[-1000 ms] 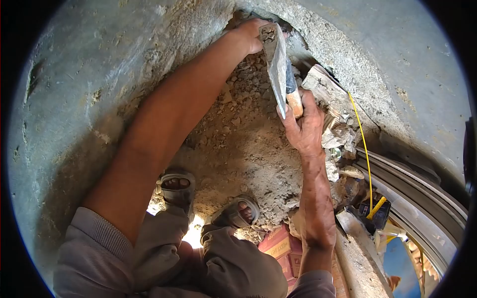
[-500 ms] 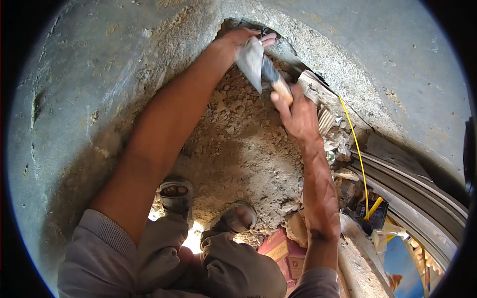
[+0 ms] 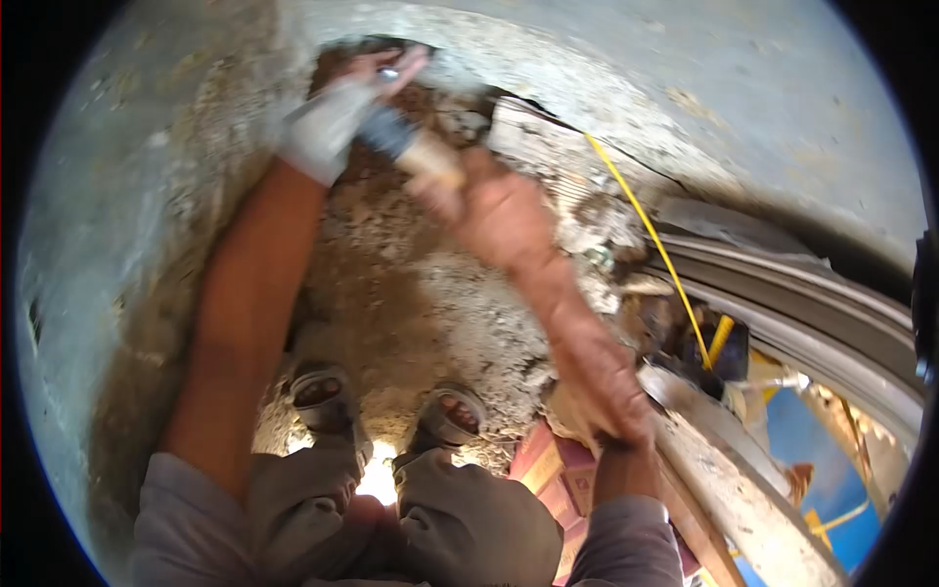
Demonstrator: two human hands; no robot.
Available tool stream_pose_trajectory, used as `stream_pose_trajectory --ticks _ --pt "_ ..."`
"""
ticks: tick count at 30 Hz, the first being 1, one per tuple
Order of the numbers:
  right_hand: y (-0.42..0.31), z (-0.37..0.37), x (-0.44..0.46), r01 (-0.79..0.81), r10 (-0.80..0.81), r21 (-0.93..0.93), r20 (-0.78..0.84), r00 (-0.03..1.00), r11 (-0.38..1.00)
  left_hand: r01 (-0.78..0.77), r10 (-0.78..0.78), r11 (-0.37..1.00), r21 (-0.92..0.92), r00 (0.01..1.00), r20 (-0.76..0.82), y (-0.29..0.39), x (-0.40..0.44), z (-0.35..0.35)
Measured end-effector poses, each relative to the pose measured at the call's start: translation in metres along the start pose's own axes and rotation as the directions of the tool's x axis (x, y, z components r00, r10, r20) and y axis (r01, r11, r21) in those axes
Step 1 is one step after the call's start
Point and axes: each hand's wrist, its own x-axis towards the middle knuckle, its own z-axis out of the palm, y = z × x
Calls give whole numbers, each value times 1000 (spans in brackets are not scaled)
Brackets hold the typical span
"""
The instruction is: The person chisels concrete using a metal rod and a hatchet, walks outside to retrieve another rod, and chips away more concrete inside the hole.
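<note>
The right hand (image 3: 504, 215), left hand (image 3: 401, 70) and trowel (image 3: 325, 132) are smeared by blur. A patch between the trouser legs (image 3: 469, 523) is burnt out by glare, while the lower left wall (image 3: 127, 421) is darkened by shadow. The view is ringed in black by the lens.

Blurred trowel (image 3: 386, 133), upper left of view — grey blade, dark collar, slanting.

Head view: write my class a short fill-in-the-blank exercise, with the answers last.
The trowel is held in the person's ____ hand.
The fingers just beyond its blade belong to the ____ hand.
The cord is coloured ____.
The number of sandals in view is ____.

Missing words: right; left; yellow; two.
</note>
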Motion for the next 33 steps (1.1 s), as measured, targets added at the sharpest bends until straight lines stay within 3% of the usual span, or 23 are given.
stream_pose_trajectory --ticks 1,4,5,7,8,10,11,13,14,15,17,18,21,22,23,25,26,27,28,29,31,32,33 --pt "-1 12 -16 188 -194 -104 -55 979 977 -191 245 957 218 934 -258 -57 -50 92" --pt "9 34 -11 461 -498 -189 -373 783 867 -171 239 952 256 934 -265 -44 -35 75" --pt "20 30 -3 284 -311 -177 -149 939 942 -153 225 953 263 936 -272 -41 -32 74" --pt "30 7 19 -192 178 130 111 978 973 -70 258 818 570 932 -256 -53 -47 86" --pt "28 0 17 -169 155 139 103 983 976 -53 185 866 497 958 -220 -44 -39 76" --pt "9 -12 -3 12 -15 -105 -28 1000 994 -119 216 782 612 972 -87 -30 -32 64" --pt "-8 -20 -18 57 -57 -7 20 998 998 -144 253 783 605 962 -98 -40 -33 67" --pt "-8 -9 -25 642 -609 -90 -439 661 761 -183 282 903 388 935 -216 -48 -37 80" --pt "-1 -1 -20 715 -692 -158 -459 558 681 -188 251 940 283 946 -206 -46 -38 76" --pt "13 4 -9 716 -689 -150 -463 558 681 -189 255 938 289 944 -211 -50 -42 79" --pt "39 8 17 361 -378 -118 -185 907 925 -236 358 870 434 907 -224 -63 -53 93" --pt "30 -9 27 -182 171 67 143 975 981 -161 229 958 236 927 -297 -61 -55 97" --pt "12 -14 3 36 -37 23 19 999 999 -237 392 855 462 878 -274 -70 -64 101" --pt "10 -4 -8 247 -245 6 -111 963 969 -137 173 972 188 967 -189 -52 -49 87" --pt "12 4 -9 537 -550 -142 -335 765 832 -183 225 966 183 943 -245 -44 -32 71" --pt "7 -3 -4 708 -725 -218 -388 569 672 -189 245 951 245 943 -225 -42 -31 66" --pt "24 6 10 597 -647 -249 -308 697 762 -193 250 949 251 943 -219 -31 -28 57" --pt "25 -4 22 274 -275 -20 -68 959 962 13 -23 975 220 999 44 -29 -40 57" --pt "27 -13 34 -169 171 -24 190 967 985 218 -289 945 244 905 311 -30 -46 61" --pt "27 -11 27 -137 136 8 75 988 991 -162 218 857 489 974 -60 -41 -40 65" --pt "3 -10 13 171 -183 -93 -146 972 981 -228 342 865 447 920 -190 -62 -63 94" --pt "-8 -23 -1 114 -115 15 71 991 993 -158 187 971 181 970 -158 -31 -25 51" --pt "3 -4 -4 423 -434 -97 -153 888 901 -172 216 963 208 953 -212 -44 -32 72"
